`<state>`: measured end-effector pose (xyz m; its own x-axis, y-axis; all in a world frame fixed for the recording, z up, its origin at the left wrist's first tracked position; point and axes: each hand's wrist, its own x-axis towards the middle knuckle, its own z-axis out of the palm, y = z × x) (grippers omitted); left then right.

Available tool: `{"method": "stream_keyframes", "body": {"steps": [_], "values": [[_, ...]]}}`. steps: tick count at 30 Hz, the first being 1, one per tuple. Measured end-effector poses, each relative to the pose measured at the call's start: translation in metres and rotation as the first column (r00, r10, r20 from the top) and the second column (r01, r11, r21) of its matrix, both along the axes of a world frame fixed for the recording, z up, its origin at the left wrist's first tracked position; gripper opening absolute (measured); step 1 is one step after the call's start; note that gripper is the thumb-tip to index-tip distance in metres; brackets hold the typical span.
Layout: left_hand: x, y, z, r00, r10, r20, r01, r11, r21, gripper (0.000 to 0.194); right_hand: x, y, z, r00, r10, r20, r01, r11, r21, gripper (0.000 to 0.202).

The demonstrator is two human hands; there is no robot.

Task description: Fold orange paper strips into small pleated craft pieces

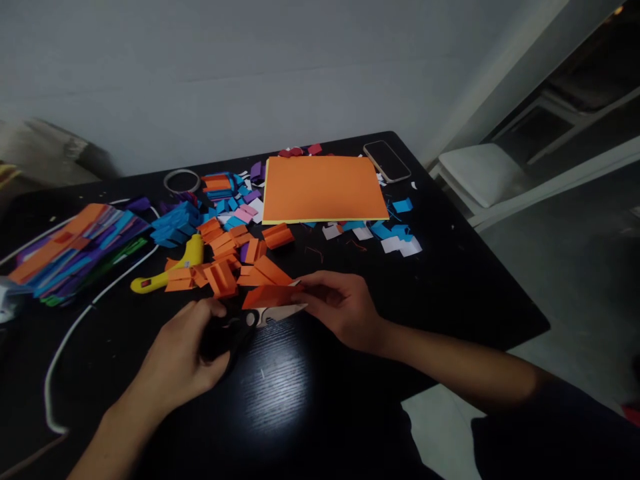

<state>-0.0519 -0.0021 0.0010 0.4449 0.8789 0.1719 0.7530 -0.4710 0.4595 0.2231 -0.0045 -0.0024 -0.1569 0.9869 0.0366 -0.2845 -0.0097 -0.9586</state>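
My left hand [183, 350] grips the scissors [254, 319], blades against the orange paper [267, 297] pinched in my right hand [345, 308] above the tabletop [450, 287]. If the paper slips, the blade tip could nick that hand.

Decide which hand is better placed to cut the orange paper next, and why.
Left, most likely: the left hand holds the scissors, their blades beside the orange paper. The right hand holds that paper, so it seems better suited to steadying it.
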Motion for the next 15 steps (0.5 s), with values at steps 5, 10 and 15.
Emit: {"method": "stream_keyframes", "body": {"steps": [5,10,15], "values": [[0.0054,0.0012,0.0029,1.000,-0.004,-0.002,0.004,0.999,-0.040,0.021,0.0003,0.0004,-0.0017,1.000,-0.018,-0.004,0.018,1.000,0.003,0.021],[0.0074,0.0016,0.0032,1.000,-0.013,0.002,0.013,0.999,-0.044,0.021,0.0009,0.0006,-0.0038,1.000,-0.016,-0.023,0.016,1.000,0.004,0.020],[0.0077,0.0016,0.0033,1.000,0.013,0.006,-0.013,0.998,-0.059,0.019,0.0013,0.0003,-0.0022,0.999,-0.026,-0.024,0.027,1.000,0.013,0.019]]}}
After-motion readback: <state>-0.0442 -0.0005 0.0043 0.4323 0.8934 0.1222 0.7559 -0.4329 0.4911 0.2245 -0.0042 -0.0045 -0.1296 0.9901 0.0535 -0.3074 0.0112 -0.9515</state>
